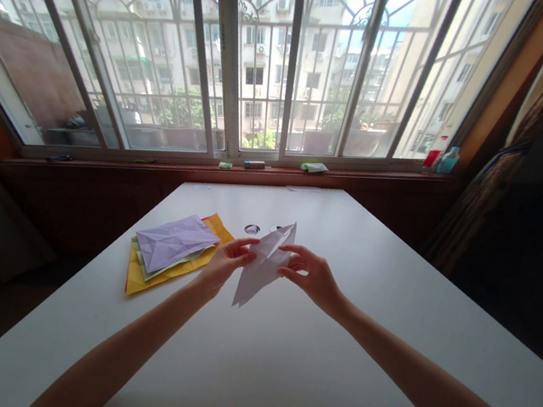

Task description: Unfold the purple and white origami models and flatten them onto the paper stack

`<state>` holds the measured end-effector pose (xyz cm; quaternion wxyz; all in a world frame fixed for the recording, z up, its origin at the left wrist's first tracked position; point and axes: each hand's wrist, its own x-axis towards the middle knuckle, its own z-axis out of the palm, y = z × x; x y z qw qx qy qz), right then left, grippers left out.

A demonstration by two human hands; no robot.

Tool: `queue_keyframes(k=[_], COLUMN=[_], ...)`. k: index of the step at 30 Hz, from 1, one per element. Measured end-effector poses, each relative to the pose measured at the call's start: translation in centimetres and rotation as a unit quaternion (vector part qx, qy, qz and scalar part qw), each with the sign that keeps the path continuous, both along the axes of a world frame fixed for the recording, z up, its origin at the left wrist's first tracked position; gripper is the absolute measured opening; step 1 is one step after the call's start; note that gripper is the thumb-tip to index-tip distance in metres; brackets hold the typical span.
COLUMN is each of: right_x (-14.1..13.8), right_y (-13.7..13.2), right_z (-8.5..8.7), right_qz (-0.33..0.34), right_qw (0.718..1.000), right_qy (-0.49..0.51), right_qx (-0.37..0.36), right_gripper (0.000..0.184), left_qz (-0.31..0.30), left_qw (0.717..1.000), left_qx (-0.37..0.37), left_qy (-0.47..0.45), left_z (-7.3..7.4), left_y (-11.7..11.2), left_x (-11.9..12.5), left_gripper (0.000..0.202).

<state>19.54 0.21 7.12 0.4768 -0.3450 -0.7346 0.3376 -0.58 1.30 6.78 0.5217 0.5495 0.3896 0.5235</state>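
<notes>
I hold a folded white paper sheet (262, 266) above a white table (328, 373), its pointed top tilted toward the window. My left hand (223, 265) pinches its left edge with thumb and fingers closed. My right hand (309, 276) pinches its right edge the same way. The paper is creased into a long angular shape whose lower tip hangs toward the tabletop.
A stack of coloured papers (171, 251), lilac on top of green and yellow, lies left of my hands. Two small round items (252, 229) sit behind the paper. The window sill (256, 169) carries small objects and bottles (442, 160). A curtain (529, 132) hangs at right.
</notes>
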Motion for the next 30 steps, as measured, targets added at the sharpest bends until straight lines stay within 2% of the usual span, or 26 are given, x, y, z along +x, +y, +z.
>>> queue_keyframes(k=[3,8,11,16,23,26,30], right_x=[0.2,0.9,1.2,1.0,0.0,-0.2,-0.3], right_y=[0.0,1.5,2.1,1.7,0.6,0.3,0.2], right_z=[0.2,0.3,0.6,0.8,-0.1,-0.1,0.0], right_qz=[-0.035,-0.084,-0.058,0.018,0.013,0.022,0.068], right_qw=[0.999,0.992,0.993,0.997,0.999,0.998,0.993], right_qy=[0.015,0.090,0.090,0.062,0.045,0.049,0.075], right_qx=[0.014,-0.030,-0.041,-0.030,0.005,-0.010,-0.052], right_gripper=[0.048,0.041,0.035,0.028,0.024,0.023,0.023], left_qz=[0.033,0.038,0.018,0.019,0.002,-0.001,-0.031], left_qw=[0.998,0.992,0.991,0.988,0.967,0.955,0.956], left_qx=[0.050,0.104,0.117,0.121,0.166,0.177,0.163], left_qy=[0.037,0.068,0.069,0.094,0.193,0.239,0.242], left_z=[0.0,-0.2,-0.3,-0.5,-0.1,0.0,-0.4], left_y=[0.2,0.5,0.6,0.7,-0.6,-1.4,-1.8], left_x=[-0.2,-0.4,-0.4,-0.1,0.4,0.6,0.6], left_gripper=[0.041,0.041,0.043,0.030,0.023,0.024,0.016])
